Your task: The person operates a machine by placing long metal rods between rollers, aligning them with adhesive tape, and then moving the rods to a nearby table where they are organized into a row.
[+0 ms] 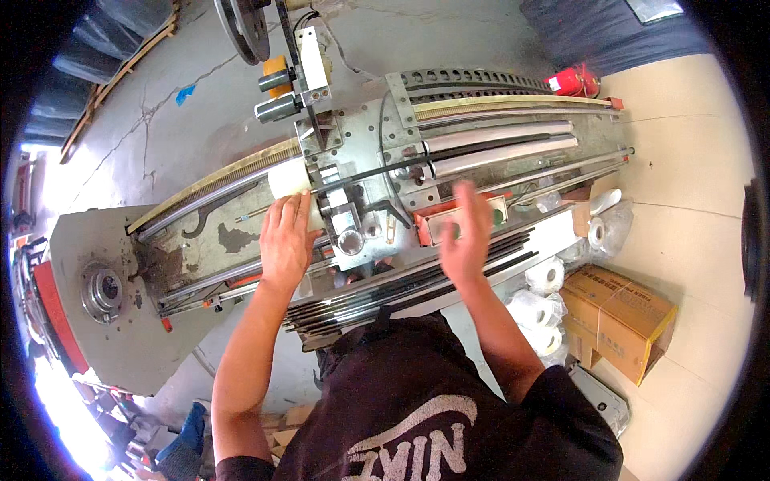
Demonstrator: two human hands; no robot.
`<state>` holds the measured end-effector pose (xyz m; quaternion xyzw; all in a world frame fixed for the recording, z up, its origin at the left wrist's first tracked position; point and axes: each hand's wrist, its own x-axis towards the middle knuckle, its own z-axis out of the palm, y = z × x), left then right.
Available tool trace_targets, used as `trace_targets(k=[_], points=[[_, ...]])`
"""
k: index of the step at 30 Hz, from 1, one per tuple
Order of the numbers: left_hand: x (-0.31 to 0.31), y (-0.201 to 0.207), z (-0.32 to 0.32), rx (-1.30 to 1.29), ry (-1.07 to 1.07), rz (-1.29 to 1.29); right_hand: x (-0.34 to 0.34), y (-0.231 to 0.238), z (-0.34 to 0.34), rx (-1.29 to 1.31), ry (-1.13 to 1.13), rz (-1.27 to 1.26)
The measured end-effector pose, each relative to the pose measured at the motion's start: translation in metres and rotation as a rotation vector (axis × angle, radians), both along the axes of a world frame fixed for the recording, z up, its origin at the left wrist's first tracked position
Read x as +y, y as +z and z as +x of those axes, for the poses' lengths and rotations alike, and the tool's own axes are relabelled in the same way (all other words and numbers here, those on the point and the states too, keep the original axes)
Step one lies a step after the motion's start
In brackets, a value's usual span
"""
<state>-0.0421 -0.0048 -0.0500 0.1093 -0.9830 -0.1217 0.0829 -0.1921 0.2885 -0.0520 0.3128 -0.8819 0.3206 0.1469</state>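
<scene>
My left hand (287, 240) lies with its fingers stretched out against the near side of a short white roll (290, 178). The roll sits at the left side of a metal carriage (369, 132) on a long machine, where a dark belt or bar runs beside it. My right hand (468, 236) is raised over the red-edged control box (427, 228) at the carriage's right. It is smeared by motion, but its fingers look extended and no object shows in them. Whether it touches the box I cannot tell. A black lever (393, 212) stands between my hands.
Several dark rods (417, 276) lie along the machine's near edge. Wrapped white rolls (541, 309) and a cardboard box (622, 317) stand at the right. A round chuck (104, 290) is on the left end housing. A red cylinder (573, 82) lies behind the far right end.
</scene>
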Motion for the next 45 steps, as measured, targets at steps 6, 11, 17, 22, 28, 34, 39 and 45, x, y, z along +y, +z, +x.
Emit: trace_targets(k=[6, 11, 17, 22, 28, 34, 39, 45], points=[[0.001, -0.004, 0.007, 0.023, 0.015, 0.008, 0.105, -0.044, 0.002, -0.388, -0.291, 0.736], [0.001, -0.008, 0.006, 0.013, 0.033, -0.002, 0.108, -0.041, -0.015, -0.27, -0.303, 0.633], [0.006, -0.005, 0.006, 0.02, 0.082, -0.044, 0.039, -0.025, 0.063, -0.172, 0.072, 0.248], [0.009, -0.001, 0.008, 0.081, 0.093, -0.064, -0.004, -0.015, 0.128, -0.336, 0.43, 0.166], [0.015, 0.01, 0.01, 0.048, 0.119, -0.134, 0.001, 0.001, 0.139, -0.399, 0.704, 0.199], [0.014, 0.022, 0.012, 0.063, 0.102, -0.133, 0.013, 0.006, 0.113, -0.437, 0.679, 0.226], [0.01, 0.025, 0.016, 0.064, 0.1, -0.148, 0.004, -0.002, 0.109, -0.385, 0.687, 0.168], [0.004, 0.033, 0.018, 0.12, 0.054, -0.033, -0.021, 0.005, 0.133, -0.405, 0.66, 0.097]])
